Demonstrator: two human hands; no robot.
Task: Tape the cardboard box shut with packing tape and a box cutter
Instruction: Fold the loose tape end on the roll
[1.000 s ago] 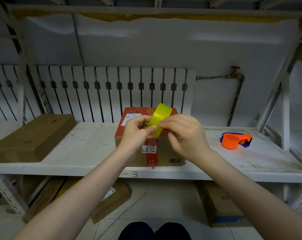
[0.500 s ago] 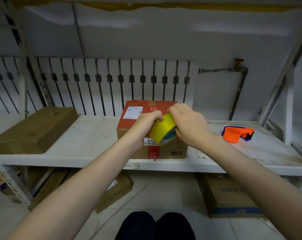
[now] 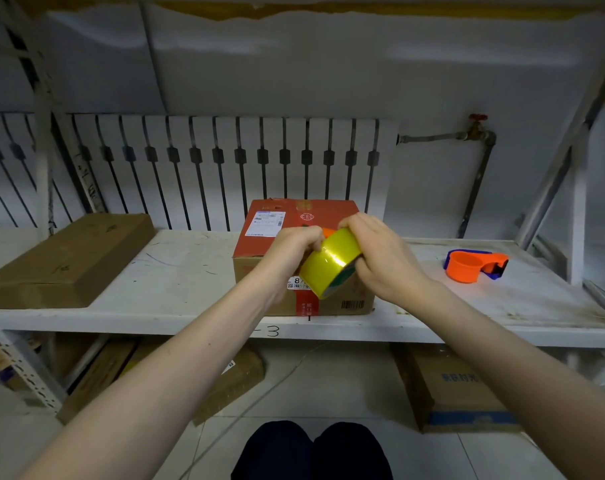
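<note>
Here, a white shelf [image 3: 176, 271] carries the cardboard box [image 3: 295, 220], standing near its front edge. Above that box, a yellow tape roll [image 3: 330, 263] is held tilted, clamped between the left hand [image 3: 290, 252] and right hand [image 3: 380, 261], each grip closed around it.

Both forearms bare, no sleeves, no watch or rings on left hand [image 3: 290, 251] or right hand [image 3: 380, 261]. Below and between the hands, knees [image 3: 311, 452] in dark navy trousers, plain fabric, no markings.
</note>
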